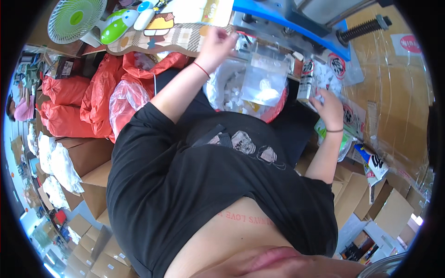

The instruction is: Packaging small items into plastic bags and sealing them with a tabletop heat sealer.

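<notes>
My left hand (pixel 218 48) is raised at the front edge of the press, its thumb and fingers drawn together; anything between them is too small to make out. Below it is a round red tub (pixel 276 111) lined with clear plastic, with many small white pieces (pixel 232 88) inside. A clear plastic sheet or bag (pixel 264 81) hangs over the tub's right part. On the right, my right hand (pixel 330 109) reaches with bent, nearly closed fingertips to the edge of a heap of small white parts (pixel 327 76) on the table. What those fingertips hold cannot be made out.
A blue-framed press (pixel 292 21) with a spring-wound rod (pixel 364 30) stands ahead. Left are a green-and-white fan (pixel 76 18), a patterned mat (pixel 171 32) and red plastic bags (pixel 99 92). The taped brown tabletop (pixel 384 69) extends right; cardboard boxes (pixel 92 162) stand behind on both sides.
</notes>
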A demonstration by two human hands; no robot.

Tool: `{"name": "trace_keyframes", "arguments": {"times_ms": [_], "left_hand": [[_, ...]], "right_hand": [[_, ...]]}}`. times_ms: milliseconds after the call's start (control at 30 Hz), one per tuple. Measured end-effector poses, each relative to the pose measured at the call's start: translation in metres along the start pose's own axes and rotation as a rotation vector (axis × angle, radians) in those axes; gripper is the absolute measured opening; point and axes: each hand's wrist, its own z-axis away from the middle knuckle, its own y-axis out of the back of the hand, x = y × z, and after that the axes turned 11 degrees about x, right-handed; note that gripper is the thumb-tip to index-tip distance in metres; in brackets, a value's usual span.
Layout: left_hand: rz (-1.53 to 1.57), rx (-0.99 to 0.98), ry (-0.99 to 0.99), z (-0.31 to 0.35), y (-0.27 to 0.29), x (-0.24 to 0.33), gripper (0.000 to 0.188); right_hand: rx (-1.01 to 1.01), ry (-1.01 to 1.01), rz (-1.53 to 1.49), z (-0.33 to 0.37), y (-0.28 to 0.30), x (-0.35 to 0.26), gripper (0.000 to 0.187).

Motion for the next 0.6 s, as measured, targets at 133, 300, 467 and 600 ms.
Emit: {"name": "trace_keyframes", "arguments": {"times_ms": [133, 300, 467, 600], "left_hand": [[-0.603, 0.236, -0.868, -0.116, 0.028, 0.010, 0.058], [-1.294, 0.201, -0.930, -0.164, 0.029, -0.004, 0.063], [-1.547, 0.113, -0.674, -0.145, 0.056, -0.015, 0.068], [-1.462, 0.180, -0.742, -0.129, 0.083, -0.023, 0.070]], "right_hand": [[-0.036, 0.045, -0.032, -0.001, -0.002, 0.005, 0.027], [-0.186, 0.019, -0.052, -0.007, -0.003, 0.017, 0.029], [-0.035, -0.009, -0.003, 0.004, -0.003, 0.002, 0.025], [0.212, -0.045, 0.055, -0.011, -0.016, -0.008, 0.020]]}}
